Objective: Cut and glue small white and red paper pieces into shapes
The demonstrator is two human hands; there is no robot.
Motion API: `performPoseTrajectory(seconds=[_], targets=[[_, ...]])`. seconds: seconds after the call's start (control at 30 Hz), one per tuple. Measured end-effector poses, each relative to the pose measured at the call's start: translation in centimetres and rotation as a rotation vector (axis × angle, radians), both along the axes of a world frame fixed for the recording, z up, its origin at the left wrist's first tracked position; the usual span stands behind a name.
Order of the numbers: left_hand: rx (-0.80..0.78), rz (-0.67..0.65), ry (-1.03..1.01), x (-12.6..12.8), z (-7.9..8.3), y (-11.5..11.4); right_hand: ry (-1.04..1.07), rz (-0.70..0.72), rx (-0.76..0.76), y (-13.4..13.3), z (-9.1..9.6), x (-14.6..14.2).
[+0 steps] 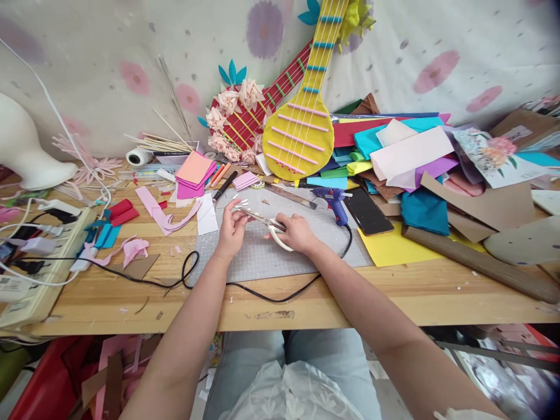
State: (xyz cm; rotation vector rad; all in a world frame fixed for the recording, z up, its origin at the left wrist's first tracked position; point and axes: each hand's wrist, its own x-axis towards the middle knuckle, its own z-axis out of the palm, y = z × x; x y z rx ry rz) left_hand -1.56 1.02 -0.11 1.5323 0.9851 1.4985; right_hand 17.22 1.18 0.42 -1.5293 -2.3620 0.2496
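My right hand (296,233) is closed around the pale handles of a pair of scissors (277,228), whose blades point left toward my other hand. The fingers of my left hand (233,230) are pinched together at the blade tips; what they hold is too small to make out. Small white bits lie just beyond those fingertips. Both hands are over a grey cutting mat (258,262). A white piece of paper (207,214) lies left of my left hand, and a blue glue gun (333,203) rests beyond my right hand.
A yellow paper lute (301,137) and a red one (245,119) lean at the back. Right are a phone (368,211), a wooden stick (476,262) and heaped coloured sheets (411,153). Left stands a power strip (56,256); a black cord (280,300) crosses the front.
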Motion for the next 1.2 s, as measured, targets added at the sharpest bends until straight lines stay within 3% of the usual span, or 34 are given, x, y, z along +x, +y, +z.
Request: performPoseTrajectory(seconds=[0.2,0.43,0.73,1.2], targets=[[-0.027,0.01,0.008,-0.05,-0.02,0.03,0.04,-0.039,-0.002,0.19,0.19,0.33],[-0.011,0.02,-0.068,-0.21,-0.34,0.34,0.087,0.068,-0.003,0.05,0.46,0.51],[-0.071,-0.065,-0.106,-0.3,-0.21,0.35,0.088,0.15,0.008,0.22,-0.08,0.44],[-0.056,-0.052,-0.108,-0.17,-0.17,0.38,0.035,0.106,0.036,0.0,0.31,0.33]])
